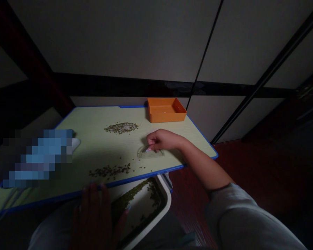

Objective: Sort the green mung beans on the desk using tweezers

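Observation:
A clear, half-round protractor (150,155) lies on the pale folding table (99,147). My right hand (160,139) pinches its curved edge between thumb and fingers. Near the table's front edge, my left hand (95,211) is in shadow with its fingers stretched out and thumb apart. It overlaps a white basin (169,198), which holds small green beans (129,194). Whether the hand touches the basin's rim cannot be made out. A loose patch of dark beans (111,171) lies just beyond my left fingers. Farther back is a patch of green and pale beans (122,127).
An orange open box (167,116) stands at the table's back right corner. On the left lies a blurred-out blue object (44,152) with a white end (75,143). Cabinet panels (125,41) rise behind the table, and dark red floor (237,170) shows at right.

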The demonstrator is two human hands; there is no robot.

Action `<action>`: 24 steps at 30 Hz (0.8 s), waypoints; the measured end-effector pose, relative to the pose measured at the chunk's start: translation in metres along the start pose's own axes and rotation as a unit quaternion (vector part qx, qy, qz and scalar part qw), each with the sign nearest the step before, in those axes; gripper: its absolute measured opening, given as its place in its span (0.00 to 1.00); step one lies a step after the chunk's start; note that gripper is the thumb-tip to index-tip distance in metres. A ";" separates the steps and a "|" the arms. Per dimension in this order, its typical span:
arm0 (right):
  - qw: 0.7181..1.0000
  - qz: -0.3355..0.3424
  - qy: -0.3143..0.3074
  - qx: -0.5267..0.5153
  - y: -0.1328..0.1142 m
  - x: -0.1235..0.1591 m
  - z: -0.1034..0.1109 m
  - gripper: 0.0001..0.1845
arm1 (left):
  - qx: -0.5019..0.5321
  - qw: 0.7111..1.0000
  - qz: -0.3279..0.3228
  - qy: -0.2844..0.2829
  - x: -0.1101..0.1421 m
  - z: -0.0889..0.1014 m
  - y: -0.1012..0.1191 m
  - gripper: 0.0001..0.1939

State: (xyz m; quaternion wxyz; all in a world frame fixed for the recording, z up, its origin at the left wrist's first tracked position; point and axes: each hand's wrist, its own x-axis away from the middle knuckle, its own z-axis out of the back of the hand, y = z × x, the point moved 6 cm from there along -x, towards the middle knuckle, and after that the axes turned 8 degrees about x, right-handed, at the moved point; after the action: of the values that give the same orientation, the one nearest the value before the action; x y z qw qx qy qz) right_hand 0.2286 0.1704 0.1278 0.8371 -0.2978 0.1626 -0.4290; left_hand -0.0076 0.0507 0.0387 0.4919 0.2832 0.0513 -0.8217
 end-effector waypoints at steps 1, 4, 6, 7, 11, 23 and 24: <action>1.000 0.001 -0.015 -0.008 -0.001 0.000 -0.003 0.14 | 0.000 1.000 0.002 -0.001 0.000 0.000 0.000 0.43; 0.997 -0.002 -0.067 -0.048 -0.004 0.000 -0.010 0.13 | 0.000 1.000 0.008 -0.002 0.001 -0.001 -0.001 0.44; 0.995 -0.008 -0.079 -0.063 -0.003 0.002 -0.009 0.12 | -0.001 1.000 0.010 -0.002 0.001 -0.001 -0.002 0.43; 0.994 -0.011 -0.079 -0.070 -0.002 0.004 -0.007 0.12 | -0.002 1.000 0.009 -0.002 0.002 -0.001 -0.002 0.43; 0.990 -0.013 -0.110 -0.091 0.002 0.010 -0.001 0.11 | -0.004 1.000 0.002 -0.003 0.001 0.000 0.000 0.43; 0.972 -0.062 -0.213 -0.077 0.004 0.016 -0.016 0.16 | -0.002 1.000 -0.009 0.007 0.000 0.000 0.000 0.44; 0.970 -0.062 -0.217 -0.090 0.003 0.016 -0.017 0.16 | -0.003 1.000 -0.009 0.006 0.000 0.000 0.000 0.44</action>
State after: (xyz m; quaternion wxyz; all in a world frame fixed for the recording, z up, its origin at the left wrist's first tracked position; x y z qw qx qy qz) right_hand 0.2310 0.1531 0.1123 0.7939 -0.4673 -0.0036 -0.3890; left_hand -0.0080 0.0506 0.0390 0.4849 0.2863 0.0592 -0.8242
